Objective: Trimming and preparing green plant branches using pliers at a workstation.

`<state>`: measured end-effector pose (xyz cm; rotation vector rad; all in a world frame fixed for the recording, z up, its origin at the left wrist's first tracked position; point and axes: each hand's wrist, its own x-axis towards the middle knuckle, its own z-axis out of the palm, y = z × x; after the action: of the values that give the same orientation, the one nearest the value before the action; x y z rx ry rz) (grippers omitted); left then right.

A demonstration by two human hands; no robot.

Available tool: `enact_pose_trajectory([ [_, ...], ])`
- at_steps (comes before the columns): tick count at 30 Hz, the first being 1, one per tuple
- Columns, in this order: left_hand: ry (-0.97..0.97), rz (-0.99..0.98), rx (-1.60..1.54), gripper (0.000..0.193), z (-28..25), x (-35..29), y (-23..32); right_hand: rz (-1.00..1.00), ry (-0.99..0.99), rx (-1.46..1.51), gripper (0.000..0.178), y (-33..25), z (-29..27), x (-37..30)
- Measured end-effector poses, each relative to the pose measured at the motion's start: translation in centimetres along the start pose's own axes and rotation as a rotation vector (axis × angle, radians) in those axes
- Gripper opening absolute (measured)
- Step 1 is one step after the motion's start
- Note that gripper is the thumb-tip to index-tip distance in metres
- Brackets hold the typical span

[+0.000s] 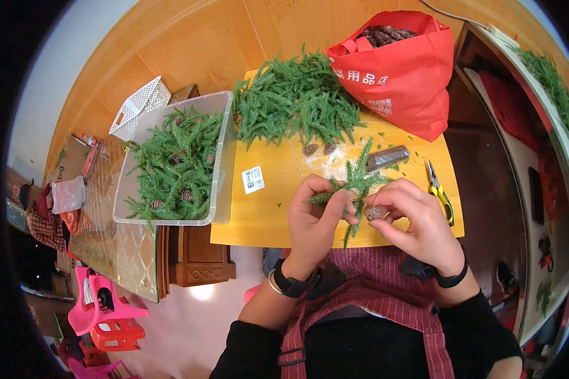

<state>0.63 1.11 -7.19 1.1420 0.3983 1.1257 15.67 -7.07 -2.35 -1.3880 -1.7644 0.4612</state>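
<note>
Above the near edge of the yellow table [259,221], my left hand [316,218] pinches an artificial pine sprig [358,180] whose green needled arms spread out between my hands. My right hand [420,221] grips a small brown pine cone [377,212] with thumb and fingers, close against the sprig. Behind the sprig lies a bundle of dark, thin sticks or wires [387,158] in a clear wrapper. Pliers [439,192] with yellow and black handles rest right of my right hand. Two loose pine cones [310,150] lie near the pile of green sprigs [294,98].
Left of the table, a clear plastic bin [218,158] holds sprigs with pine cones. A white perforated basket [146,104] stands behind it. At the back right is a red bag [398,79] full of pine cones. A white label [253,180] lies on the tabletop. Pink stools [101,303] stand lower left.
</note>
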Motion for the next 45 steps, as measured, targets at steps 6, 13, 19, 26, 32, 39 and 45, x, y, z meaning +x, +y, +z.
enact_pose_trajectory([
  [6, -0.016, 0.006, 0.006, 0.011, 0.6, -0.4, 0.1, 0.046, 0.117, 0.05, 0.028, -0.4, 0.5, 0.0],
  [13, -0.034, 0.003, 0.04, 0.01, 1.0, -0.6, 0.2, 0.083, 0.184, 0.05, 0.033, -0.3, 1.1, -0.2],
  [19, -0.05, -0.056, 0.004, 0.009, 0.9, -0.6, 0.3, 0.056, 0.199, 0.016, 0.036, 0.0, 1.4, -0.3],
  [26, -0.069, -0.058, 0.05, 0.01, 1.0, -0.5, 0.7, 0.108, 0.234, 0.099, 0.037, -0.3, 1.6, -0.4],
  [32, -0.039, -0.088, 0.062, 0.014, 1.1, -0.7, 0.6, 0.124, 0.213, 0.146, 0.038, -0.3, 1.6, -0.4],
  [39, -0.107, -0.016, 0.113, 0.025, 1.0, -0.6, 0.6, 0.132, 0.254, 0.18, 0.035, 0.1, 1.9, -0.6],
  [45, -0.14, 0.001, 0.051, 0.019, 0.7, -0.7, 0.4, 0.062, 0.219, 0.105, 0.04, -0.1, 1.4, -0.6],
])
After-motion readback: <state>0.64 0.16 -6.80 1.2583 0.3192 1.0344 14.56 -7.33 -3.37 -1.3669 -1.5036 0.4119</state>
